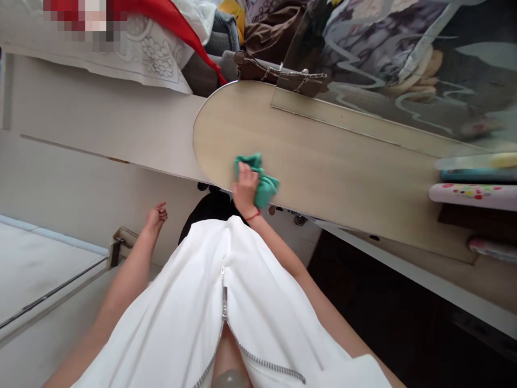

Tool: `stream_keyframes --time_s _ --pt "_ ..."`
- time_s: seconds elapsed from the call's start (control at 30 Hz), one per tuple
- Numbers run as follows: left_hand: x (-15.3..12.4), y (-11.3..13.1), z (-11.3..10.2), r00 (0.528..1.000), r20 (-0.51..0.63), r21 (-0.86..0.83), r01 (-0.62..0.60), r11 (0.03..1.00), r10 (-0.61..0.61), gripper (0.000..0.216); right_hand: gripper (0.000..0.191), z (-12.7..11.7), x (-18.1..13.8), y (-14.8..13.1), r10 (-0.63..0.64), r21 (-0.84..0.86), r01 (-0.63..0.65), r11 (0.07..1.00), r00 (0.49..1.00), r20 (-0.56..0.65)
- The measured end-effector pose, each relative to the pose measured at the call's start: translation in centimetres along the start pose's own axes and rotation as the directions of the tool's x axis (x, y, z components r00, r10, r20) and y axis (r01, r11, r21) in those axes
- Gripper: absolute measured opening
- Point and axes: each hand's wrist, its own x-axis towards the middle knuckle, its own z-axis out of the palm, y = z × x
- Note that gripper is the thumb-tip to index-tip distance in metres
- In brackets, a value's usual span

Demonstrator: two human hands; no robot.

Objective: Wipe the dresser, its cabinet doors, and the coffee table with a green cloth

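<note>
Right hand [244,186] clenched on cloth [266,187], pressing it on tabletop [323,161] near rounded end. Left hand [155,218] slack, holding nothing, off tabletop.

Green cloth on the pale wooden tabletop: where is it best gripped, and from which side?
Probably the bunched folds of the crumpled green cloth, from above, as the right hand does: it lies heaped on the flat pale wooden tabletop, so only its top is open.

cloth [262,180]: teal-green
tabletop [323,172]: pale wood grain
wrist string [252,216]: red
garment [226,302]: white, silver zip
</note>
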Motion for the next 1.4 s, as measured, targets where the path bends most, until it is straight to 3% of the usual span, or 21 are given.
stream_keyframes --time_s 0.1,0.17,0.23,0.3,0.37,0.43,0.47,0.53,0.63,0.73,0.83,1.03,1.1,1.17,1.23,1.27,1.33,1.4 --pt "0.2 1.2 0.2 0.998 -0.024 -0.120 0.049 0.992 -0.052 0.028 0.070 3.2 1.7 -8.2 -0.145 0.267 0.089 0.960 0.969 0.199" --pt "-0.2 1.9 0.4 0.998 -0.010 -0.184 0.052 0.981 -0.055 0.037 0.067 3.7 2.9 -10.8 -0.257 0.527 0.082 0.846 0.928 0.268" --pt "-0.8 2.3 0.9 0.999 0.011 -0.225 0.052 0.973 -0.051 0.041 0.064 2.6 4.1 -10.8 -0.369 0.724 0.053 0.688 0.884 0.286" --pt "-1.4 2.2 1.6 0.998 0.033 -0.237 0.065 0.969 -0.059 0.042 0.064 -0.4 5.0 -8.4 -0.452 0.806 0.076 0.586 0.856 0.248" --pt "-1.8 1.5 2.6 0.995 0.060 -0.226 0.097 0.969 -0.086 0.045 0.071 -4.6 5.3 -4.3 -0.426 0.749 0.162 0.642 0.888 0.173" --pt "-2.1 0.5 3.7 0.989 0.077 -0.205 0.136 0.969 -0.123 0.046 0.070 -8.3 5.1 0.0 -0.241 0.507 0.194 0.840 0.970 0.028" --pt "-2.2 -0.1 4.2 0.987 0.077 -0.195 0.152 0.969 -0.139 0.044 0.066 -9.4 4.8 1.6 -0.132 0.342 0.149 0.928 0.989 -0.073" --pt "-2.4 -1.2 5.2 0.985 0.060 -0.182 0.168 0.969 -0.160 0.037 0.060 -9.7 3.8 3.4 -0.009 0.062 0.021 0.998 0.982 -0.189" --pt "-2.6 -2.1 6.2 0.985 0.026 -0.184 0.172 0.968 -0.170 0.024 0.067 -6.0 2.5 2.5 -0.011 -0.191 0.001 0.982 0.999 -0.047" --pt "-2.9 -2.1 6.4 0.986 0.004 -0.203 0.166 0.965 -0.169 0.016 0.086 -2.4 3.4 0.5 -0.054 -0.277 0.065 0.959 0.997 0.049" --pt "-3.5 -1.8 5.7 0.986 -0.016 -0.231 0.158 0.960 -0.166 0.012 0.074 -2.0 8.2 -0.6 -0.115 -0.278 0.127 0.952 0.992 0.057" --pt "-6.0 -2.1 3.4 0.967 -0.093 -0.264 0.206 0.942 -0.237 0.010 0.071 -3.6 22.2 -2.4 -0.145 -0.257 0.141 0.956 0.989 0.003" --pt "-6.5 -2.5 3.0 0.955 -0.120 -0.271 0.231 0.934 -0.271 0.012 0.066 -3.1 24.0 -3.3 -0.159 -0.221 0.150 0.964 0.987 -0.021" --pt "-6.6 -2.9 2.7 0.944 -0.149 -0.282 0.246 0.927 -0.295 0.017 0.062 -1.7 23.2 -4.8 -0.190 -0.174 0.185 0.967 0.982 -0.013" --pt "-6.6 -3.0 2.4 0.936 -0.174 -0.293 0.247 0.924 -0.306 0.020 0.059 0.1 20.4 -7.0 -0.299 -0.115 0.308 0.944 0.950 0.088" --pt "-6.5 -2.9 2.2 0.935 -0.182 -0.297 0.243 0.923 -0.305 0.020 0.058 1.0 18.5 -8.1 -0.386 -0.072 0.402 0.913 0.907 0.167" --pt "-6.4 -2.4 2.0 0.939 -0.189 -0.300 0.225 0.927 -0.289 0.020 0.059 2.5 15.2 -10.1 -0.565 0.043 0.585 0.810 0.756 0.331" --pt "-6.2 -1.5 2.1 0.947 -0.192 -0.299 0.193 0.935 -0.257 0.019 0.062 2.8 13.7 -10.5 -0.674 0.153 0.689 0.709 0.597 0.436"
